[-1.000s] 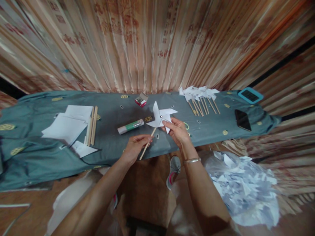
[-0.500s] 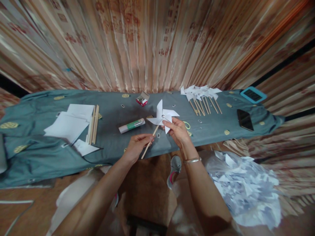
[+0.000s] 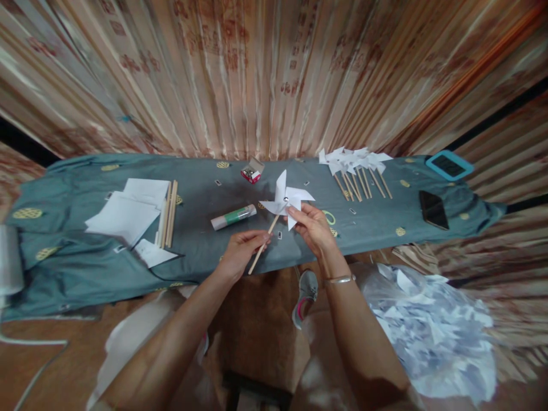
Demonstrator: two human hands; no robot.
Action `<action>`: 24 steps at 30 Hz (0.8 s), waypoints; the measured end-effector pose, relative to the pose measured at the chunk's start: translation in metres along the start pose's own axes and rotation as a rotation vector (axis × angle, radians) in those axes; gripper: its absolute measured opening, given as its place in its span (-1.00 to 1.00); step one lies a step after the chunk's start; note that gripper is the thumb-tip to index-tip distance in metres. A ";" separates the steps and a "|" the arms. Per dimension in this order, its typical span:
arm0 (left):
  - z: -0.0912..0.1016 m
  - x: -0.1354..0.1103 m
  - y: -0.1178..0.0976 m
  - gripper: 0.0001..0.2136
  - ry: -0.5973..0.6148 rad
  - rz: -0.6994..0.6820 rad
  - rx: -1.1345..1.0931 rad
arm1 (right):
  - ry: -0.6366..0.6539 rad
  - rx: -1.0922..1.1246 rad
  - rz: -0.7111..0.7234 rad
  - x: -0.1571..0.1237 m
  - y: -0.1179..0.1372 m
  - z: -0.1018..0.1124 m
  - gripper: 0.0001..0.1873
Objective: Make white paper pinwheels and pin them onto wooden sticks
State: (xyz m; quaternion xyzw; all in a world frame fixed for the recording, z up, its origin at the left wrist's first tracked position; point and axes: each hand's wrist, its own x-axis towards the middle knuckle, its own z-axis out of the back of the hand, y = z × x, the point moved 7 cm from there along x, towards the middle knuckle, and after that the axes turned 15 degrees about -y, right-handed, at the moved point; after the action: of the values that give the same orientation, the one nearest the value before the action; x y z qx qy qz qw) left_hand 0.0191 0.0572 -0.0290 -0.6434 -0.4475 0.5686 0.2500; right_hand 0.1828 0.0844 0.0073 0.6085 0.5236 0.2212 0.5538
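Observation:
A white paper pinwheel (image 3: 280,188) with a metal pin at its centre is held over the front of the table, tilted on its wooden stick (image 3: 258,258). My left hand (image 3: 243,249) is closed round that stick, below the blades. With thumb and fingers, my right hand (image 3: 315,227) pinches the lower right blade. Just behind my left hand lies a glue stick (image 3: 233,217) with a green label. Farther back stands a small open red box (image 3: 252,171) of metal pins. Beside my right hand is a yellow-green ring-shaped handle (image 3: 329,217), the rest of it hidden.
Several pinwheels (image 3: 353,160) lie at the back right, near a blue-framed timer (image 3: 449,165) and a dark phone (image 3: 434,209). Paper sheets (image 3: 124,220) and wooden sticks (image 3: 172,214) lie left. A clear bag of folded paper (image 3: 428,325) sits on the floor at right.
The view has shifted slightly, so the table's things appear a little farther right. Both hands keep their hold on the pinwheel, which has barely moved.

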 end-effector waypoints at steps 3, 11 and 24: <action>0.001 0.001 0.000 -0.61 0.001 -0.001 -0.009 | -0.029 0.026 0.004 0.002 0.002 0.006 -0.55; 0.001 0.001 0.001 -0.61 0.010 0.011 -0.023 | -0.230 0.096 0.051 0.013 0.013 0.033 -0.59; -0.006 -0.003 0.008 -0.65 0.047 0.010 0.031 | -0.220 0.127 0.069 0.015 0.021 0.036 -0.73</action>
State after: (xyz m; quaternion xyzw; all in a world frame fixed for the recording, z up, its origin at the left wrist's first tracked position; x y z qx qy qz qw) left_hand 0.0269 0.0521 -0.0325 -0.6550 -0.4293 0.5614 0.2674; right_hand 0.2271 0.0850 0.0109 0.6804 0.4514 0.1387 0.5604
